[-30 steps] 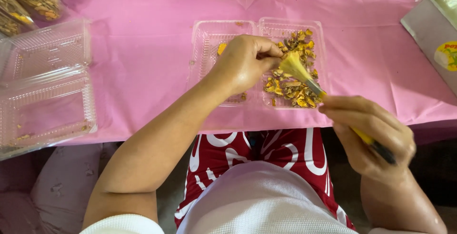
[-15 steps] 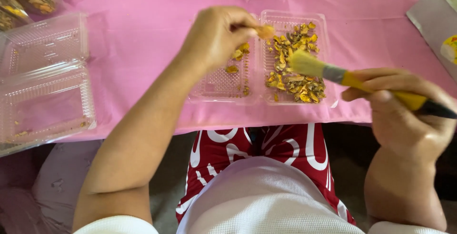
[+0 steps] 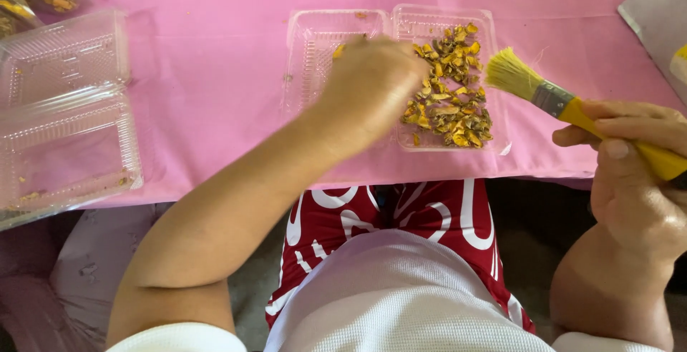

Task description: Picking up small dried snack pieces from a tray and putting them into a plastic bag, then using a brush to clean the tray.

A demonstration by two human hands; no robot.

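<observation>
Yellow-handled brush, clenched in right hand, now lifted clear of dried yellow pieces; blurred left hand shifted over clear hinged tray, grip indiscernible

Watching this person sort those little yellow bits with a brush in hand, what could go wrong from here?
The open clear container sits close to the pink table's front edge; a push from the left hand over it might slide it off. The dried yellow pieces are heaped loosely, so the brush in the right hand could flick some out onto the cloth.
</observation>
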